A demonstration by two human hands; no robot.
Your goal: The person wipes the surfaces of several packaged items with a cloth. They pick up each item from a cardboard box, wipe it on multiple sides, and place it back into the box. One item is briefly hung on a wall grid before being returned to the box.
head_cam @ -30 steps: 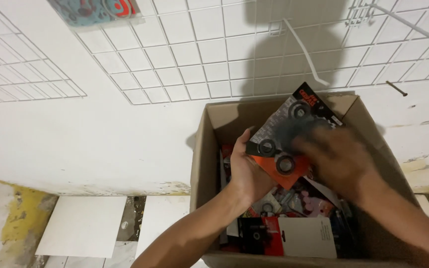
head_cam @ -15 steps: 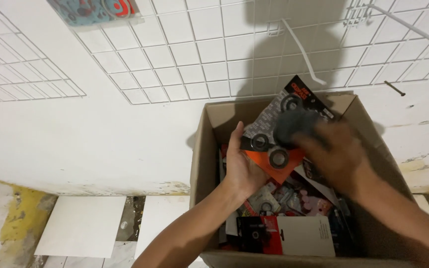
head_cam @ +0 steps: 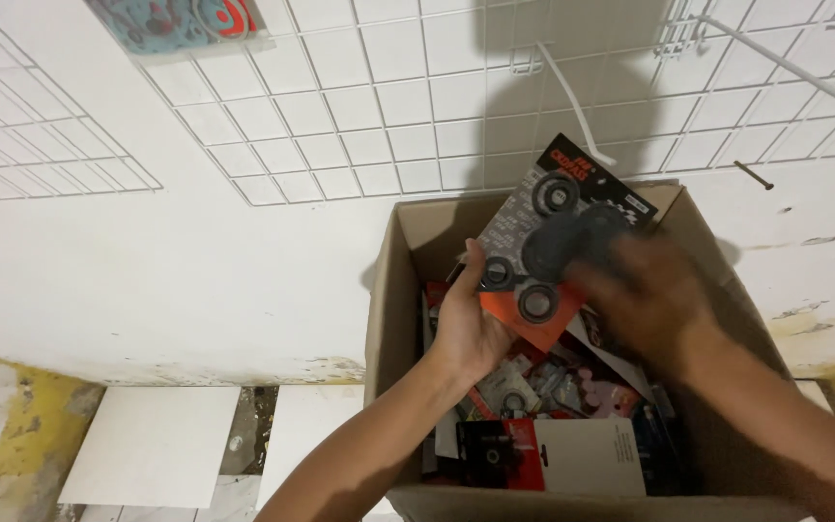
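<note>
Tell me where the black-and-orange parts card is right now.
The parts card is held up over the cardboard box, left hand under it, blurred right hand beside it.

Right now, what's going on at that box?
A person holds a carded pack of black round parts above an open cardboard box. The left hand supports its lower edge; the right hand, blurred, covers its right side. More carded packs lie in the box, which stands against a white wall with a wire grid panel.

White wall point(head_cam: 195, 261), wire grid point(head_cam: 359, 106), perhaps tiles point(head_cam: 152, 445)
</note>
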